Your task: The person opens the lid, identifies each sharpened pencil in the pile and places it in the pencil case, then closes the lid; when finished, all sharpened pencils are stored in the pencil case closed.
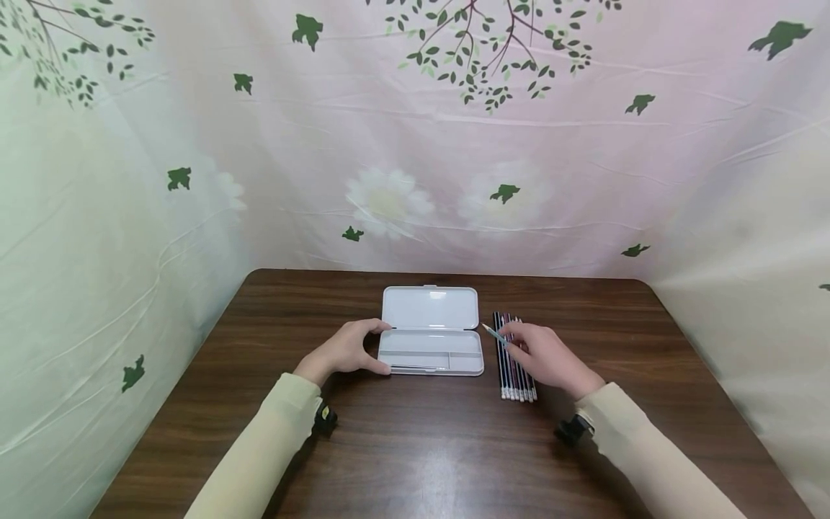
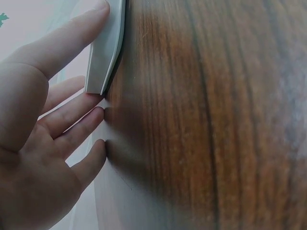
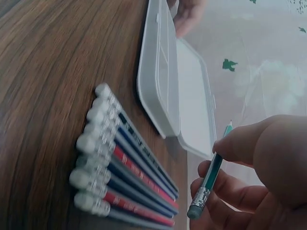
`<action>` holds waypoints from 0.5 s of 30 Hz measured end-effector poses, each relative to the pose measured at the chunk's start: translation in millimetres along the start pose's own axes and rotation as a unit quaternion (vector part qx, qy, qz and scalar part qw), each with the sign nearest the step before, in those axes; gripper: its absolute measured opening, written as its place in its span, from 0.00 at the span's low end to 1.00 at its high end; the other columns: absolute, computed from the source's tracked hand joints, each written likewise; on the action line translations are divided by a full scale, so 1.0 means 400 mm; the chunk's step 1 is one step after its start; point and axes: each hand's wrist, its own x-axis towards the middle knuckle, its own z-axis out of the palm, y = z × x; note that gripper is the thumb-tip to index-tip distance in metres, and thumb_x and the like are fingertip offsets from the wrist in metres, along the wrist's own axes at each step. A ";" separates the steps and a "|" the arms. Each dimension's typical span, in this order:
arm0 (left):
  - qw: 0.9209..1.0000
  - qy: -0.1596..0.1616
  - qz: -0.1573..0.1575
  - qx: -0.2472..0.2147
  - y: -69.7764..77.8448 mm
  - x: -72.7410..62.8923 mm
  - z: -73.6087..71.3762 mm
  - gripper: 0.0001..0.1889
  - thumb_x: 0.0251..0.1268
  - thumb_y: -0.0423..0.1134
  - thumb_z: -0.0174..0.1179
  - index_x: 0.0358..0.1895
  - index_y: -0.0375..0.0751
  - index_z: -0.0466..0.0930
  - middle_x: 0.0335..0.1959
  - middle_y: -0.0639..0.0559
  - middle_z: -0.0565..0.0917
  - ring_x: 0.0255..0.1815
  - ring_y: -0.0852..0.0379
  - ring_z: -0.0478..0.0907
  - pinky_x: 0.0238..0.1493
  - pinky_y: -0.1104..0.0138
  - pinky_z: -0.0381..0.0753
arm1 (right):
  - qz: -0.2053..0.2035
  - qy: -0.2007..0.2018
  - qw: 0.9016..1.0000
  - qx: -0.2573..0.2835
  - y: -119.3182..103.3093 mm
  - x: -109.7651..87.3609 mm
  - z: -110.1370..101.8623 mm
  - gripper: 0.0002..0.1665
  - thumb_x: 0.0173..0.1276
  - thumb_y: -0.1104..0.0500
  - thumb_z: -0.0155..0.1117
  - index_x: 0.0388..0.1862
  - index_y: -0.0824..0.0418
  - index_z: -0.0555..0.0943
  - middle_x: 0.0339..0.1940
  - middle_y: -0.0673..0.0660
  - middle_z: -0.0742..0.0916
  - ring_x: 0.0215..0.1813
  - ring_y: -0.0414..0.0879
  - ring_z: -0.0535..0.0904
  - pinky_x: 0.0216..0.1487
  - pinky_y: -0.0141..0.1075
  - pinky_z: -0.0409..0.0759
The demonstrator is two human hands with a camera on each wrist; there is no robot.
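Note:
A white pencil case (image 1: 415,342) lies on the table with its lid (image 1: 430,308) hinged back. My left hand (image 1: 346,349) holds the case's left end, thumb at the front corner and fingers round the back; in the left wrist view the other fingertips touch the tabletop. Between thumb and fingers, my right hand (image 1: 545,355) pinches a green pencil (image 3: 211,179), its sharpened tip toward the case and its grey eraser toward the wrist. Beneath that hand lie several pencils (image 1: 509,375) side by side, white erasers toward me. A thin dark line shows in the front compartment; I cannot tell what it is.
The dark wooden table (image 1: 415,447) has rounded far corners. Pale cloth (image 1: 428,144) printed with leaves, birds and flowers hangs behind it and on both sides. A small black device (image 1: 324,418) sits on the left wrist, another (image 1: 573,429) on the right.

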 end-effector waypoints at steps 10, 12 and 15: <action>1.000 0.000 -0.002 0.004 0.005 0.000 -0.004 0.45 0.44 0.51 0.87 0.69 0.45 0.78 0.66 0.47 0.81 0.70 0.49 0.75 0.74 0.51 0.71 | -0.045 -0.024 0.999 -0.012 -0.059 0.053 0.041 0.20 0.70 0.70 0.61 0.58 0.61 0.86 0.28 0.48 0.84 0.29 0.40 0.71 0.32 0.34 0.73; 1.000 -0.001 -0.002 0.004 0.005 -0.001 -0.004 0.45 0.44 0.50 0.87 0.69 0.45 0.78 0.66 0.47 0.82 0.70 0.49 0.75 0.74 0.52 0.71 | -0.060 -0.026 0.998 -0.019 -0.074 0.060 0.049 0.22 0.69 0.71 0.61 0.60 0.61 0.86 0.30 0.48 0.83 0.30 0.40 0.70 0.33 0.34 0.73; 1.000 -0.002 -0.003 0.002 0.008 -0.003 -0.003 0.45 0.43 0.50 0.87 0.69 0.45 0.78 0.66 0.47 0.82 0.70 0.50 0.75 0.75 0.52 0.70 | -0.075 -0.029 0.996 -0.025 -0.098 0.070 0.063 0.24 0.68 0.71 0.60 0.62 0.61 0.86 0.35 0.51 0.85 0.32 0.41 0.71 0.34 0.34 0.74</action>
